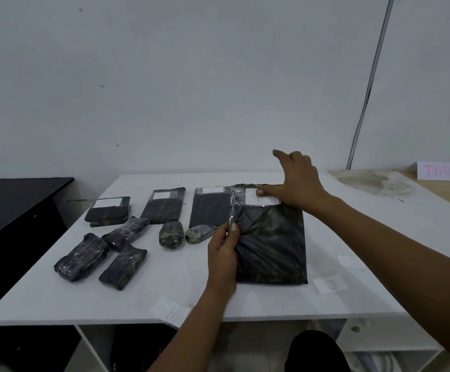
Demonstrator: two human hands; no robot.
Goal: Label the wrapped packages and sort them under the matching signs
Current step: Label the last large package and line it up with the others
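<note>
A large flat black wrapped package (pixel 272 245) lies on the white table (pixel 181 291), a white label (pixel 261 197) near its far edge. My right hand (pixel 296 181) presses its thumb on that label, fingers spread. My left hand (pixel 224 251) pinches the package's left edge, where clear tape shows. Three labelled black packages (pixel 162 205) lie in a row to the left. Several small unlabelled wrapped bundles (pixel 123 267) lie in front of them. Paper signs sit near the front edge: one marked "A" (pixel 171 311) and another (pixel 330 284) at the right.
A black desk (pixel 14 205) adjoins the table on the left. At the right a stained wooden surface (pixel 379 181) holds a white card with pink writing (pixel 444 171). A grey conduit (pixel 366 98) runs up the wall. The table's front edge is close to me.
</note>
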